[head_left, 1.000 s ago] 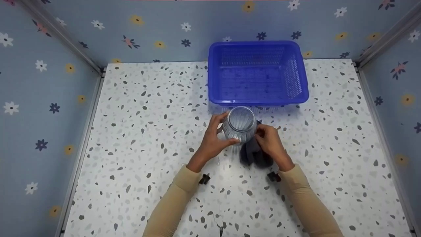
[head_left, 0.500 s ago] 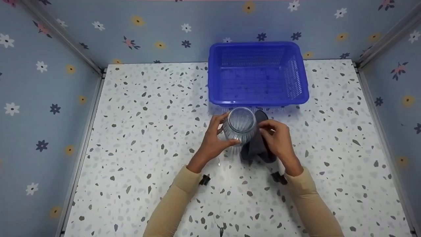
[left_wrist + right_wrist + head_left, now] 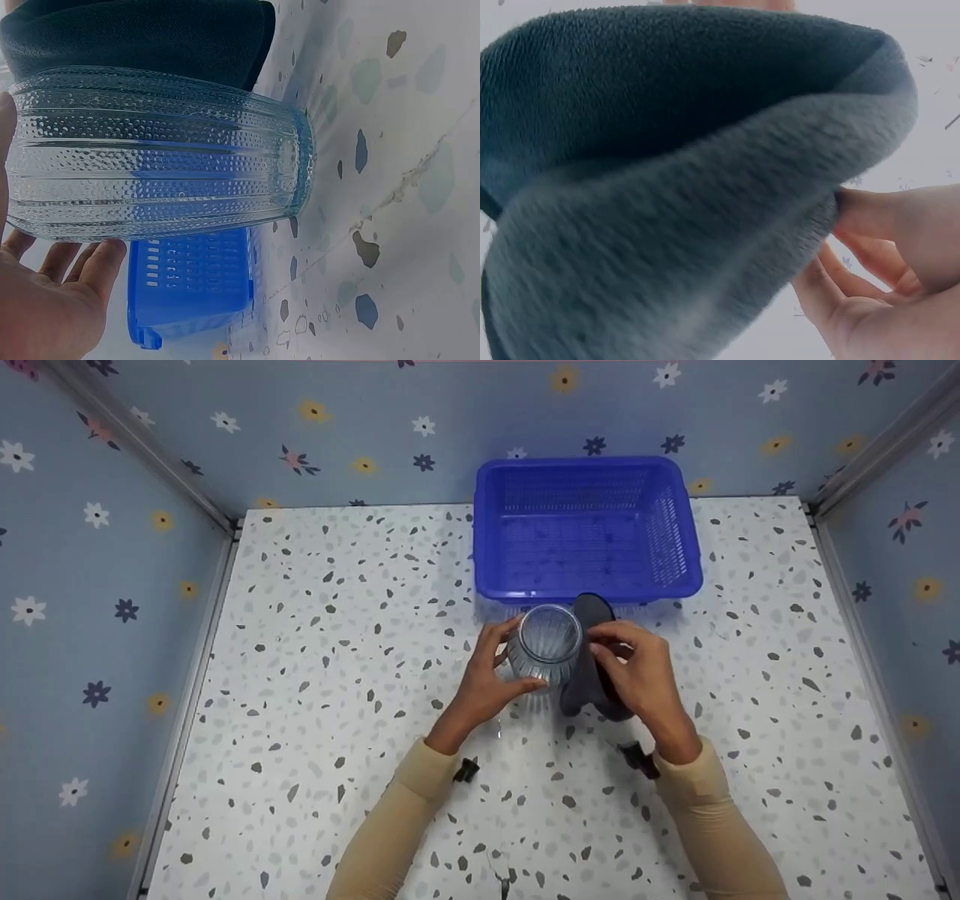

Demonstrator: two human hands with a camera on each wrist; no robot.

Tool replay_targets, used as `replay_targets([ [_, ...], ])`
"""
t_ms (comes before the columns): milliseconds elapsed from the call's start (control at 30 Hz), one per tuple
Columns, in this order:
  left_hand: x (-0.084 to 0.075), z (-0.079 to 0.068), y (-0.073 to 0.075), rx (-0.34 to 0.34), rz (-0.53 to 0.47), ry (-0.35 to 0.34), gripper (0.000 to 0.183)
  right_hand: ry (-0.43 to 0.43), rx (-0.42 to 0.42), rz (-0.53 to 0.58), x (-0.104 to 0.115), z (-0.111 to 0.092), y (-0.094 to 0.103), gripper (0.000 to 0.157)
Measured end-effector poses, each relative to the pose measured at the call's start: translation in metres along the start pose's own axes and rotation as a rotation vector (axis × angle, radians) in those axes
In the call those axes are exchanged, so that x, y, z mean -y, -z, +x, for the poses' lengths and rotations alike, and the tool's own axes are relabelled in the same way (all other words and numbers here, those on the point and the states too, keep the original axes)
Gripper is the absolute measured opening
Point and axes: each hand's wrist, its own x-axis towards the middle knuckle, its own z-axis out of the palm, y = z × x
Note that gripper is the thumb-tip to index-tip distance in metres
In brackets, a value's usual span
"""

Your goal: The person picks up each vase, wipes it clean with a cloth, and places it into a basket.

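Note:
A ribbed clear glass jar [image 3: 547,649] stands upright on the table, its open mouth facing up. My left hand [image 3: 487,675] grips it from the left side, thumb in front and fingers behind; its dimpled wall [image 3: 165,157] fills the left wrist view. Against the jar's right side hangs a dark grey cloth [image 3: 596,660]. My right hand [image 3: 637,664] pinches this cloth between thumb and fingertips. In the right wrist view the fuzzy cloth [image 3: 645,247] droops in a fold from the right hand [image 3: 885,262].
Behind the jar sits a blue plastic basket [image 3: 585,589] with slotted walls, close to the back wall. The speckled white table [image 3: 337,660] is enclosed by flower-patterned panels [image 3: 90,607] at the left, back and right.
My right hand has moved slightly right and away from me, drawing the cloth's far end up toward the basket along the jar's side. The left hand and jar have stayed in place.

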Motion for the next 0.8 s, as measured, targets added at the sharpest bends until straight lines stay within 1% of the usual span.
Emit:
replay_targets([
  [233,0.001,-0.001,0.0,-0.002,0.017,-0.007,0.095,0.031,0.002,-0.064,-0.002,0.0,0.0,0.013],
  [400,0.002,-0.001,0.0,-0.001,0.018,-0.012,0.094,-0.011,0.01,-0.077,-0.01,-0.001,-0.002,0.012],
  [600,0.001,-0.001,0.0,-0.004,0.007,-0.01,0.096,-0.081,0.032,-0.071,-0.035,-0.003,-0.011,0.013],
  [800,0.002,0.0,-0.001,0.0,0.003,-0.014,0.097,-0.122,0.092,-0.132,-0.063,-0.007,-0.026,0.012],
])
